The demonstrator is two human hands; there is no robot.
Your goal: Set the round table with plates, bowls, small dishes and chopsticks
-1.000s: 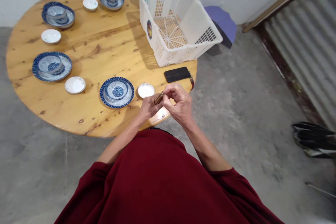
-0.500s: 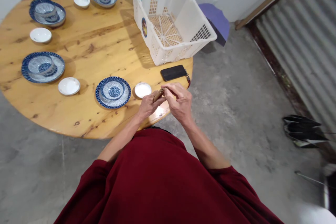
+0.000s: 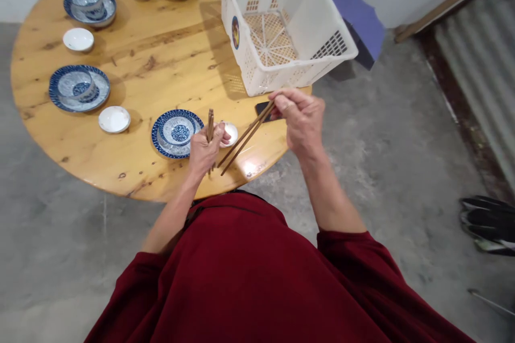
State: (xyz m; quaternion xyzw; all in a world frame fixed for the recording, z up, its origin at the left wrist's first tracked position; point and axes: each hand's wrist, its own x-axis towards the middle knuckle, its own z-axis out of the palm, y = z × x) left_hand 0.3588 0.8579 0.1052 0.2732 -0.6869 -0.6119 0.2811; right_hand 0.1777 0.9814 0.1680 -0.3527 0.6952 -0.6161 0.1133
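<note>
My right hand [image 3: 301, 118] pinches a pair of brown chopsticks [image 3: 246, 139] by their upper ends; they slant down to the left over the table's near edge. A bundle of chopsticks [image 3: 210, 124] is wrapped in my left hand [image 3: 205, 149], standing nearly upright; how many it holds I cannot tell. Left of that hand sits a blue-patterned plate [image 3: 157, 146] with a matching bowl [image 3: 179, 129] on it. A small white dish [image 3: 230, 131] lies just behind my left fingers, partly covered by them. The black phone [image 3: 263, 108] is partly hidden behind my right hand.
A white plastic crate [image 3: 257, 77] stands on the round wooden table [image 3: 140, 86]. Further blue plates with bowls [image 3: 79, 88] and small white dishes [image 3: 114, 119] line the left and far sides. A purple umbrella [image 3: 360, 24] is beyond the crate.
My hands, together before, have moved apart. My right hand has drawn two chopsticks out of the bundle and gone up and right; my left hand has shifted left with the others. The view has also shifted.
</note>
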